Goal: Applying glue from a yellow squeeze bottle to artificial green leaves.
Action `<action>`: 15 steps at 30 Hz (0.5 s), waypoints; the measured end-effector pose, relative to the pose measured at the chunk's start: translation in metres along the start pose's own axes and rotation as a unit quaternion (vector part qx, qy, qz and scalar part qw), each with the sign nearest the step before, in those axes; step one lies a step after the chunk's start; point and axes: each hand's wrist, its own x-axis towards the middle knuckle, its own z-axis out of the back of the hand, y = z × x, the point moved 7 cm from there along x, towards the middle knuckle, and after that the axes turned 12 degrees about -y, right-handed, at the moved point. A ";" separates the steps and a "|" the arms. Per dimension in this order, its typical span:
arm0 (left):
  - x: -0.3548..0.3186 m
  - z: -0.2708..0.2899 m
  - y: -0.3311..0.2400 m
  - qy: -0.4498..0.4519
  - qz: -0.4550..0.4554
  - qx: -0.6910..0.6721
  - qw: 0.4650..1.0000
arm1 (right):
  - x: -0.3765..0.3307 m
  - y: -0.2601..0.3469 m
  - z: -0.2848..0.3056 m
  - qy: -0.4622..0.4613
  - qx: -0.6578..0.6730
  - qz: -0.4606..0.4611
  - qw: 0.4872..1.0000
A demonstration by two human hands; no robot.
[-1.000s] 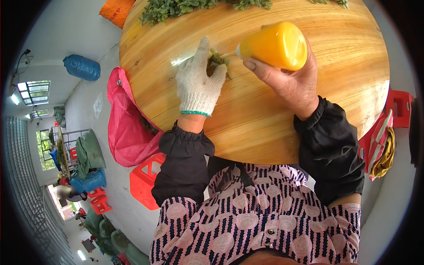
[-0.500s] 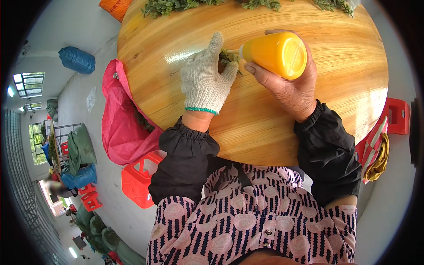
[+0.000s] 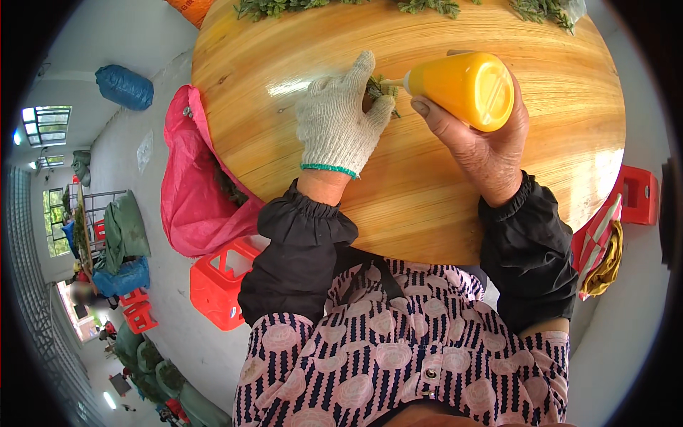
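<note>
My left hand (image 3: 340, 121), in a white knitted glove with a green cuff edge, is closed around a small green artificial sprig (image 3: 375, 88). Only the sprig's tips show past the thumb and forefinger; the rest is hidden behind the glove. My bare right hand (image 3: 491, 146) grips a yellow squeeze bottle (image 3: 459, 89), tilted so its base faces me. The bottle's narrow nozzle (image 3: 393, 82) points left and reaches the sprig; whether it touches cannot be made out. Both hands are over the round wooden table (image 3: 420, 192).
More green sprigs (image 3: 284, 7) lie along the table's far edge. A pink sack (image 3: 196, 192) hangs at the left rim, above a red stool (image 3: 220, 285). Another red stool (image 3: 638, 196) stands at the right, beside bunched cloth (image 3: 601, 263). A blue bundle (image 3: 124, 87) rests on the floor.
Both hands have shifted a little to the right, carrying the sprig and the yellow bottle. The nozzle stays at the sprig. The whole view has moved slightly too.
</note>
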 end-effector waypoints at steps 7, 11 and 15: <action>0.002 0.005 -0.003 -0.042 -0.027 -0.006 0.999 | 0.002 0.002 0.003 -0.014 0.018 -0.001 1.000; 0.006 0.001 -0.009 -0.047 -0.085 -0.040 0.995 | 0.003 0.001 0.005 -0.017 0.007 0.005 1.000; 0.003 -0.013 0.003 0.034 0.000 -0.052 0.998 | 0.003 -0.001 0.006 -0.019 0.010 0.003 1.000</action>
